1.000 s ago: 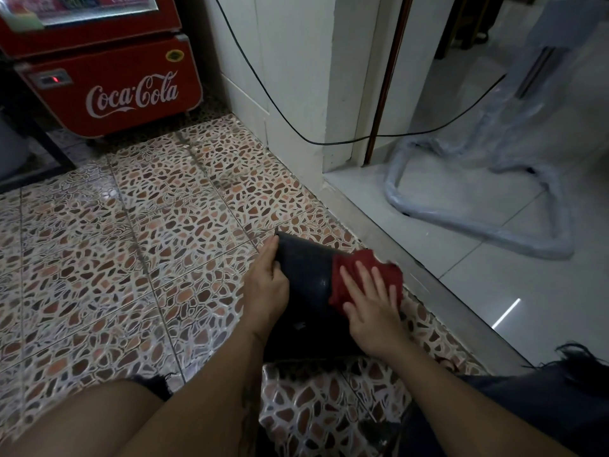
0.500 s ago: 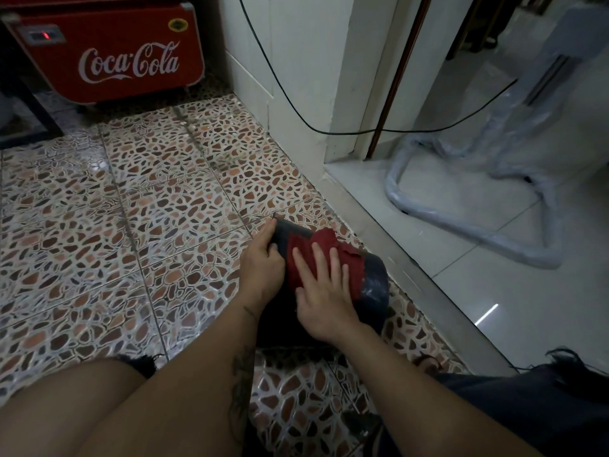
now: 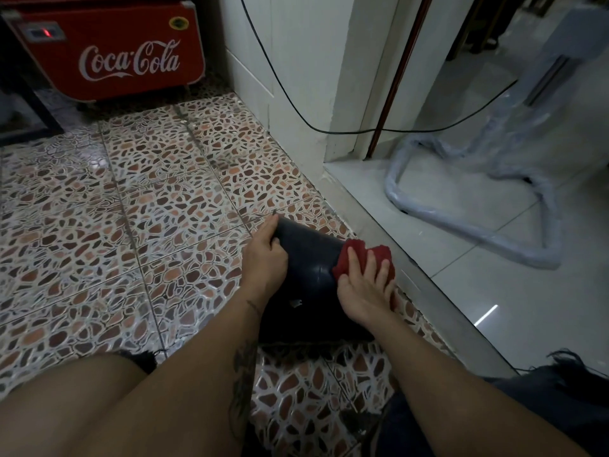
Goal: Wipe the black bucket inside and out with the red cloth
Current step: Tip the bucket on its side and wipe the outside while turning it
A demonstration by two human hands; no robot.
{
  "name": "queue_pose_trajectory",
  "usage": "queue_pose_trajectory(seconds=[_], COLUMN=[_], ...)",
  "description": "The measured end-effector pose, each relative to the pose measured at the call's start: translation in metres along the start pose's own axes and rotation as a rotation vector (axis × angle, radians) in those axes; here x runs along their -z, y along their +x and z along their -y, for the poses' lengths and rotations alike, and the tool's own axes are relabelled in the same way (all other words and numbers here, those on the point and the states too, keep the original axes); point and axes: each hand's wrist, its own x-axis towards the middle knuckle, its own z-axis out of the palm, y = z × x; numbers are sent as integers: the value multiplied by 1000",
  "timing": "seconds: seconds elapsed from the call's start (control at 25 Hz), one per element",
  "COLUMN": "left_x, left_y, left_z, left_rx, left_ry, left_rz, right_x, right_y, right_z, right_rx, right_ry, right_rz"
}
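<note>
The black bucket [image 3: 309, 258] lies on its side on the patterned tile floor, just in front of my knees. My left hand [image 3: 265, 258] grips its left end, fingers curled over the edge. My right hand [image 3: 362, 291] presses the red cloth [image 3: 354, 255] flat against the bucket's outer wall at its right end, fingers spread over the cloth. The bucket's inside is hidden from this angle.
A metal threshold strip [image 3: 421, 285] runs diagonally just right of the bucket, with white tiles beyond. A plastic-wrapped metal frame [image 3: 478, 232] stands there. A red Coca-Cola cooler [image 3: 115, 57] is at the back left. A black cable [image 3: 296, 107] hangs across the wall corner.
My right hand slid the red cloth from the middle of the bucket's side to its right end. The left hand kept its hold on the left end.
</note>
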Motion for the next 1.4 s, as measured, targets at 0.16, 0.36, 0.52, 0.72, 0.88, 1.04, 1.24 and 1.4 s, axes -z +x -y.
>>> queue_pose_trajectory(seconds=[0.16,0.36,0.52,0.72,0.88,1.04,1.24,1.4], left_x=[-1,-2,-3,-7,-5,-3,-5,-12], left_y=[5,10,11,9,11,8,7,-3], left_z=[-2,-4,-9,-8,-3,1,-5,1], left_rx=[3,0,42,20,53,52,43,58], left_ry=[55,69,51,82,5,-4,-26,-149], left_rz=[-23,-2,-12,-39,-37,-34,-28,-2], right_x=[-8,-32,-20,9,-16,-25,-6,17], right_y=[-2,-27,-9,34,4,-20,8,40], right_z=[50,14,-30,16,66,27,-32,-6], right_rx=[213,555,343,69,339,569,201,-26], right_ry=[-5,23,33,90,100,65,36,78], right_rz=[-25,-149,-184,-43,-85,-137,-156,-46])
